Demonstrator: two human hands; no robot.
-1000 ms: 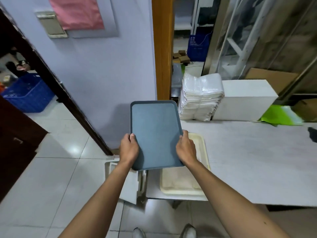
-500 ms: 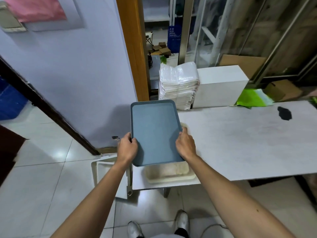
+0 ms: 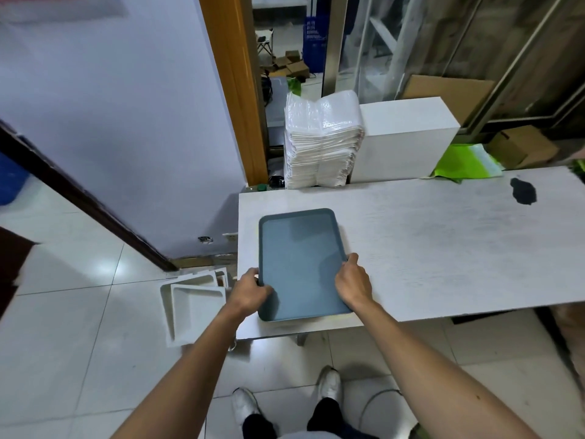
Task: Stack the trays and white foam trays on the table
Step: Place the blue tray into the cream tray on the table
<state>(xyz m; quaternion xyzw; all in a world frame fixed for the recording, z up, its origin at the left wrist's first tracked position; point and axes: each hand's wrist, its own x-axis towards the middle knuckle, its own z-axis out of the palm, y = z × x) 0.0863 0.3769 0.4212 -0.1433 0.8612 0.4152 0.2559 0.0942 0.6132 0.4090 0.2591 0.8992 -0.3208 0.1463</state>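
Note:
A blue-grey tray (image 3: 300,261) lies flat at the left end of the white table (image 3: 427,242), covering a cream tray whose pale edge (image 3: 343,316) just shows at the near right corner. My left hand (image 3: 251,289) grips the blue tray's left rim near the front. My right hand (image 3: 353,280) grips its right rim. White foam trays (image 3: 193,302) lean on the floor to the left of the table.
A tall stack of white bagged sheets (image 3: 321,144) and a white box (image 3: 408,137) stand behind the table. A green bag (image 3: 465,163) lies at the back right. A dark stain (image 3: 524,191) marks the table. A purple wall and a wooden door frame (image 3: 234,90) stand on the left.
The blue tray has come down from in front of me onto the cream tray on the table, which it now hides almost fully. Both hands stayed on its rims.

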